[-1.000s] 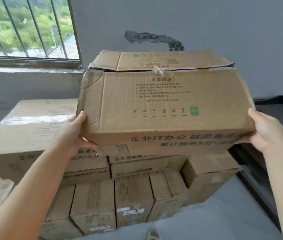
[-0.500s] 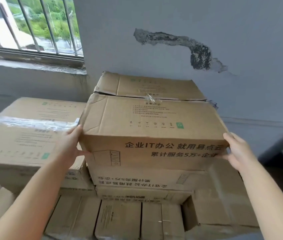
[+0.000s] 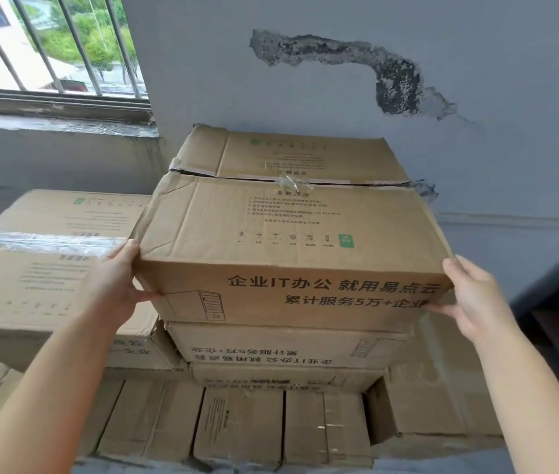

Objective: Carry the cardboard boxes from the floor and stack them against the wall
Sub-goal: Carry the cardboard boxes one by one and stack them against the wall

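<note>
Left hand (image 3: 118,285) and right hand (image 3: 469,299) clamped on opposite near corners of the top cardboard box (image 3: 291,254), thumbs across its front face, fingers hidden behind its sides. Box now lower than a second ago, seated on the stack (image 3: 284,347) against the wall (image 3: 339,97). Left of it, a taped box (image 3: 41,254); print below upside down, blurred.

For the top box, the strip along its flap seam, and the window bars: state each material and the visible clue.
Top box: brown corrugated cardboard, matte; creased, dented corners, printed text.
Seam strip: probably clear plastic tape; glossy, wrinkled.
Window bars: likely painted metal; thin, straight, grey.
</note>
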`<move>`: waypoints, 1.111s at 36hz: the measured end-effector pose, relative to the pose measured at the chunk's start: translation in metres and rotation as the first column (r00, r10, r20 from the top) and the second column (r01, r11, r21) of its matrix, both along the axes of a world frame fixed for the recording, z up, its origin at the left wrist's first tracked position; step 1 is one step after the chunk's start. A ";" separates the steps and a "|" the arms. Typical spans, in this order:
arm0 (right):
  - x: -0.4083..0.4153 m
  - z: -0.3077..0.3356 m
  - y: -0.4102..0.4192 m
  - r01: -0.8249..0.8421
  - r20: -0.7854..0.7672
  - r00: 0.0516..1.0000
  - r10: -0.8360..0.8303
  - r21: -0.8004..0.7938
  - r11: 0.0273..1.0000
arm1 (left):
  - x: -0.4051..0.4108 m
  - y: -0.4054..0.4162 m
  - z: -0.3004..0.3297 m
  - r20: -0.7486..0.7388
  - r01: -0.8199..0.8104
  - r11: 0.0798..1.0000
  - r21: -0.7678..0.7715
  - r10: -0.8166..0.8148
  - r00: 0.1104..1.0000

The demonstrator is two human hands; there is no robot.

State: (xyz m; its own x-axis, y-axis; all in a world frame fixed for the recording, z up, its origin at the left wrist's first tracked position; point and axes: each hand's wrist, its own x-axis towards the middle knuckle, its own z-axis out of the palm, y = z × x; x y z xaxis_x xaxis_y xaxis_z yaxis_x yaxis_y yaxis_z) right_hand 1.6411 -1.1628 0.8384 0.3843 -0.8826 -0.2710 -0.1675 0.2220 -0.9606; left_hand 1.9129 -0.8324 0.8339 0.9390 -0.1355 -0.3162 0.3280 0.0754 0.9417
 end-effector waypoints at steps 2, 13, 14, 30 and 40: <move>0.000 0.002 -0.001 -0.004 -0.006 1.000 0.004 -0.007 1.000 | -0.004 0.001 0.000 -0.005 0.002 1.000 -0.009 -0.002 1.000; -0.002 -0.006 0.018 0.027 0.023 0.999 -0.025 -0.101 0.995 | -0.012 0.012 -0.003 0.047 0.057 0.997 0.044 -0.059 0.997; -0.005 -0.011 0.021 0.039 0.009 0.999 -0.038 -0.124 0.991 | -0.019 0.015 -0.003 0.098 0.065 0.993 0.095 -0.074 0.992; -0.106 -0.076 0.231 -0.022 -0.112 0.994 0.012 -0.087 0.996 | -0.119 0.067 -0.040 0.346 0.525 0.781 0.338 -0.622 0.703; -0.107 -0.095 0.395 0.488 -0.044 0.870 -0.491 -0.053 0.871 | -0.093 0.103 -0.058 0.188 0.868 0.365 0.336 -0.929 0.318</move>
State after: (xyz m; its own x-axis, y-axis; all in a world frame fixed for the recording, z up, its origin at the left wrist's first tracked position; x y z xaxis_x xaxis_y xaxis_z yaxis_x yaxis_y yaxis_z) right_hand 1.5338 -0.7679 0.7439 -0.1140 -0.9640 -0.2401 -0.0990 0.2514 -0.9628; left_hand 1.8199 -0.7292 0.7755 0.3013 -0.9399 -0.1610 -0.1887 -0.2242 0.9561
